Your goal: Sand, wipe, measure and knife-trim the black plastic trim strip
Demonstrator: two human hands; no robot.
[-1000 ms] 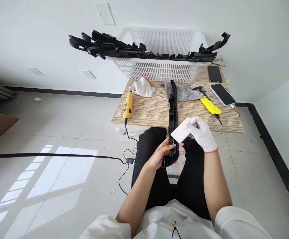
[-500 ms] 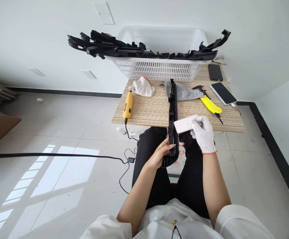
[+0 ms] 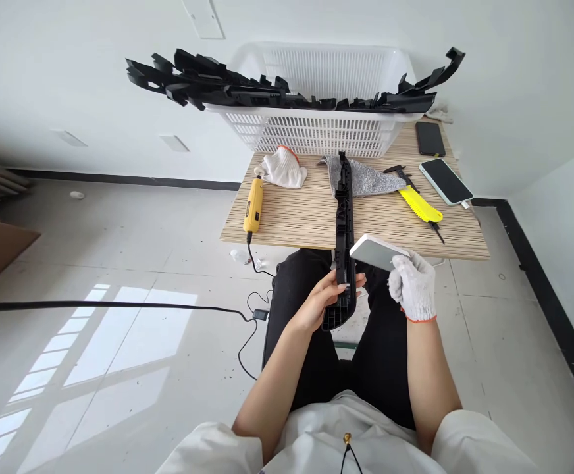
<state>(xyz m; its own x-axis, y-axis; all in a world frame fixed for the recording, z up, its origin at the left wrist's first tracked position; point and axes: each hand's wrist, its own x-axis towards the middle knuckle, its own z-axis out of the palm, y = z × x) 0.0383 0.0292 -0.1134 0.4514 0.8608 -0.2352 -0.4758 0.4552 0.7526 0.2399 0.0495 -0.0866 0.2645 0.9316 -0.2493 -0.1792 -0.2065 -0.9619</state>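
My bare left hand (image 3: 324,299) is wrapped round the lower part of a long black plastic part (image 3: 345,230), which stands out lengthwise over my lap with its far end above the table. In my right hand (image 3: 414,284), which wears a white glove with an orange cuff, is a flat white and grey block (image 3: 376,253). The block is tilted, its left corner close beside the black part's right edge. Whether the two touch is unclear. A grey cloth (image 3: 373,180) lies by the black part's far end.
On the wood-grain table (image 3: 291,220) are a yellow power tool (image 3: 253,205), a white glove (image 3: 285,168), black calipers (image 3: 401,174), a yellow-handled tool (image 3: 420,203) and two phones (image 3: 445,181). Behind, a white basket (image 3: 311,131) carries several black parts (image 3: 237,92). A cable crosses the floor.
My right hand has moved slightly right and down and turned the block, so its grey face now shows. The left hand and the black part have barely moved. The view has shifted slightly.
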